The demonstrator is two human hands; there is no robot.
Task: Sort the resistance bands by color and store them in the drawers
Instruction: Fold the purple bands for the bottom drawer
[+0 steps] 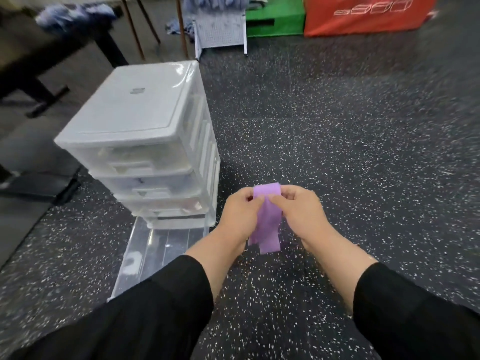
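A purple resistance band hangs folded between my two hands, above the speckled floor. My left hand pinches its upper left edge and my right hand pinches its upper right edge, thumbs meeting on the front of the band. To the left stands a white translucent drawer unit with several stacked drawers. Its bottom drawer is pulled out toward me and looks clear inside. Faint shapes show through the upper drawer fronts.
The black speckled rubber floor spreads to the right. A white perforated basket, a green box and a red-orange box stand at the back. A dark bench with blue cloth is at far left.
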